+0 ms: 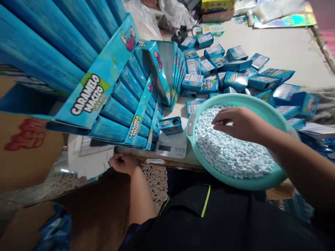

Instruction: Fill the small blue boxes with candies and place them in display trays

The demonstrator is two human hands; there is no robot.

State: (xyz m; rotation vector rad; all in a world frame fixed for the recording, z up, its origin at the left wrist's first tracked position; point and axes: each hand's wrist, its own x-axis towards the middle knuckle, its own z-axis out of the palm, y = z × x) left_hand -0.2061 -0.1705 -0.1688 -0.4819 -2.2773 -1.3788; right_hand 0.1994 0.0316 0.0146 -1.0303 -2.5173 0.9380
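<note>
My right hand (pixel 235 122) hovers over small white and pale blue candies (pixel 235 157) in a round turquoise tub (pixel 230 184). Its fingers are bent together, and whatever they pinch, if anything, is hidden. By the table's front edge is my left hand (pixel 125 164), loosely curled with nothing visible in it. Between the hands, a small blue candy box (pixel 171 129) lies on a white digital scale (pixel 171 150). A round hole shows in the box's upward side. The scale's display is too dim to read.
Left of the scale stands a large tiered blue cardboard display (pixel 104 90) marked "Caramelo Macizo", with a smaller display (pixel 172 73) behind it. Many blue boxes (pixel 237 80) lie scattered behind the tub. A brown carton (pixel 28 139) is at far left, clear plastic bags (pixel 178 12) at the back.
</note>
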